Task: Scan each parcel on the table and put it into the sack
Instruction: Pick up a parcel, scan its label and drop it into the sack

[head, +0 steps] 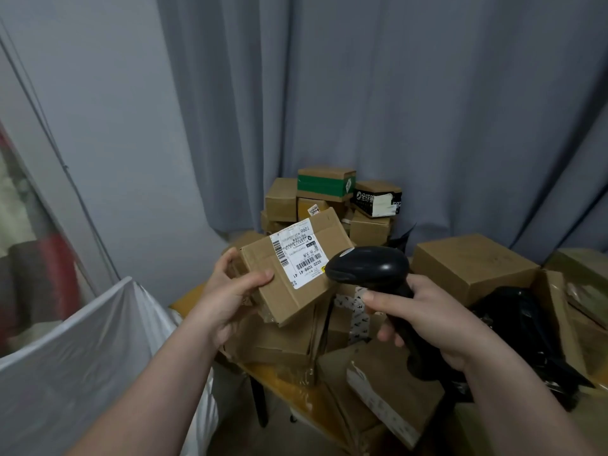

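Scanning the lifted parcel before it goes to the sack

Your left hand [225, 296] grips the parcel [283, 292] by its left end, thumb on top and fingers curled behind, lifting it clear above the table [187, 299]; your right hand [431, 319] is wrapped round the handle of the scanner [368, 266], whose head sits just right of the parcel, overlapping the edge of its label [301, 255]; I'd ease the head back a little, aim it square at the long barcode, and leave your thumb off the print; the sack [82, 357] gapes below and left of the parcel, ready for the drop.
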